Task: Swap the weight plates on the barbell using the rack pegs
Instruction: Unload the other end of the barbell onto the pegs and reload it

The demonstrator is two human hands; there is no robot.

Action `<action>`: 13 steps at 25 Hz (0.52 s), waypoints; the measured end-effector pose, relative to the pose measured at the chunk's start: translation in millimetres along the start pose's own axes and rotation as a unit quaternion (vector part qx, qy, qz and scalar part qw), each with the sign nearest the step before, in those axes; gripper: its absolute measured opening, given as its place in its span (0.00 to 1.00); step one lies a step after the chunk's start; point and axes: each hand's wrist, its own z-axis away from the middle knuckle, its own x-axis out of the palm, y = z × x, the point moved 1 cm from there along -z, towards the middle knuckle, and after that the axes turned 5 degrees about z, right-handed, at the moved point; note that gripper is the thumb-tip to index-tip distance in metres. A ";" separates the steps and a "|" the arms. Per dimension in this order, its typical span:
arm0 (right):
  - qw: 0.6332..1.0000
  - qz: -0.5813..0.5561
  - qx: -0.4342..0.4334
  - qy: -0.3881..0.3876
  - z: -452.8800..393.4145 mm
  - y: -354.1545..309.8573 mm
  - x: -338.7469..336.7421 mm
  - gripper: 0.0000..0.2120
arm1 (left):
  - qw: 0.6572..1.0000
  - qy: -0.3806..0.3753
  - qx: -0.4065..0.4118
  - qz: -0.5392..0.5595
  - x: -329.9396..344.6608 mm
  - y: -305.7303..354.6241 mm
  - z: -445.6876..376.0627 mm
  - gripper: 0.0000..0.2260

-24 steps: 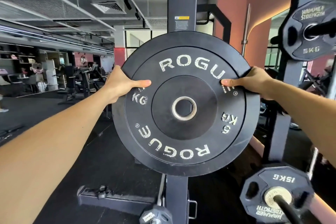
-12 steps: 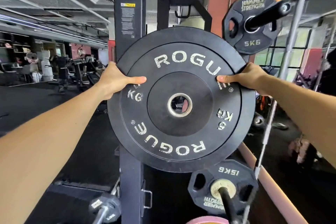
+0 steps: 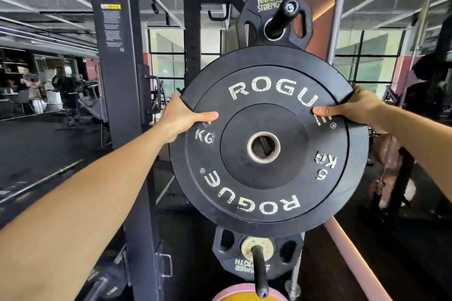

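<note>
Two bare forearms reach in from the lower corners toward the black plate (image 3: 269, 139), the one landmark here. No sleeve, watch, band or glove shows on either arm; both are uncovered from the frame edge to the fingers. The left hand (image 3: 182, 117), at the plate's left rim, shows a thumb with a short, plain nail. The right hand (image 3: 355, 106), at the plate's right rim, shows a thumb with a short, unpainted nail as well. No rings can be seen on the visible fingers.
</note>
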 end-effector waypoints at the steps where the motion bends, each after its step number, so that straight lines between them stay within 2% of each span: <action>1: 1.000 -0.002 -0.002 0.002 -3.5 6.4 -4.1 0.32 | 1.000 -0.004 0.000 0.002 8.5 0.3 -1.6 0.45; 6: 1.000 -0.006 -0.013 -0.010 -25.3 34.6 -5.5 0.29 | 1.000 0.017 0.003 0.024 39.7 -8.3 -9.7 0.42; 10: 0.999 -0.005 -0.007 -0.031 -49.4 58.9 0.6 0.26 | 0.999 0.021 -0.037 0.010 64.7 -31.0 -16.8 0.40; 13: 0.999 -0.004 -0.002 -0.040 -66.6 76.1 12.4 0.28 | 0.999 0.026 -0.041 0.012 76.5 -44.9 -21.4 0.34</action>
